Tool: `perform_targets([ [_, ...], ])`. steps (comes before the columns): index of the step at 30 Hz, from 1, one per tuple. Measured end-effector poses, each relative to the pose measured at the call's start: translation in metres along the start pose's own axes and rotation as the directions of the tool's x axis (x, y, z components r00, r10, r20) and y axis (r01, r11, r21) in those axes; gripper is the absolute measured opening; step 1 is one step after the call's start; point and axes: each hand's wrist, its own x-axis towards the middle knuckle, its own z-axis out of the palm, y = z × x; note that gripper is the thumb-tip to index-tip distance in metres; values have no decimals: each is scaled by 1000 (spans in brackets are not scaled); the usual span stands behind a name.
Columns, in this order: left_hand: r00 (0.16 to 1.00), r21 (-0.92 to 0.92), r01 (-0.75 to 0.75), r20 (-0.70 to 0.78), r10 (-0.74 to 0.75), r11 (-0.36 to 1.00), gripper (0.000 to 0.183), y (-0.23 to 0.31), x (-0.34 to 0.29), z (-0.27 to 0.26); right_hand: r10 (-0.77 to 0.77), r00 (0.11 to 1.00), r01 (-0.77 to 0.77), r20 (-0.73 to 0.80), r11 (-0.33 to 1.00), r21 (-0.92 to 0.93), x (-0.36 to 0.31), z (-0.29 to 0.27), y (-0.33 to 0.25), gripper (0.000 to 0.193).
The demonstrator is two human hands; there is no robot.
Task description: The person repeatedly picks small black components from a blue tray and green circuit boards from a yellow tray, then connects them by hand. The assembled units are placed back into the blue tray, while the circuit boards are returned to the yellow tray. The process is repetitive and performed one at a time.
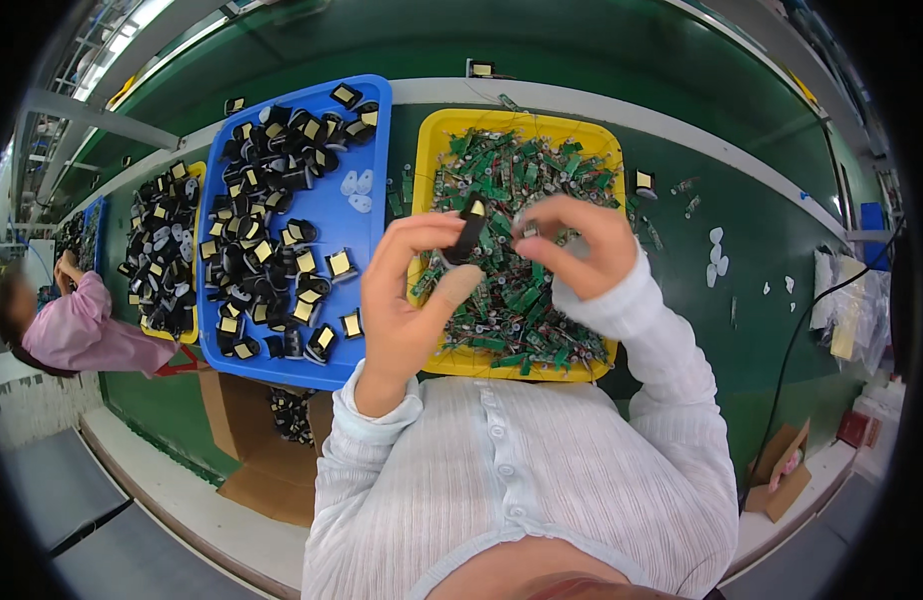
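Black plastic housing point(469, 236), a small shell with a pale yellow patch at its top end, sits in the middle of the frame, held upright above the yellow tray point(432, 130). I see my left hand point(412, 290) pinching it: the fingertips close on its upper part from the left while the thumb presses up from below. My right hand point(580, 245) is just beside it, fingers curled and pressed together on a small part with a metallic end point(529, 228); I cannot tell exactly what that part is. The two hands nearly meet over the tray.

That yellow tray is heaped with small green circuit boards point(512, 300) with thin wire leads. To its left, touching it, lies a blue tray point(372, 150) scattered with more black housings point(272, 250), many showing yellow faces, plus a few whitish pieces point(359, 190) near its right wall. Both trays rest on a green work surface point(762, 260). At the left edge of the frame another person in a pink top point(77, 330) sits by a further tray of black parts point(162, 250). An open cardboard box point(272, 450) stands below the blue tray.
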Motion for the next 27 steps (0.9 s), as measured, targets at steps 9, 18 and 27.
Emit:
perform_targets([
  [9,996,-56,-73,50,75,996,30,11,2,24,-275,929,240,-249,957,-164,-22,-1,-22,15],
  [18,993,-58,-109,38,111,992,26,13,0,27,-429,875,328,-224,866,-379,-26,0,-26,23],
  [27,983,-96,-165,59,171,982,20,13,0,27,-422,882,335,-209,875,-350,-30,0,-31,25],
])
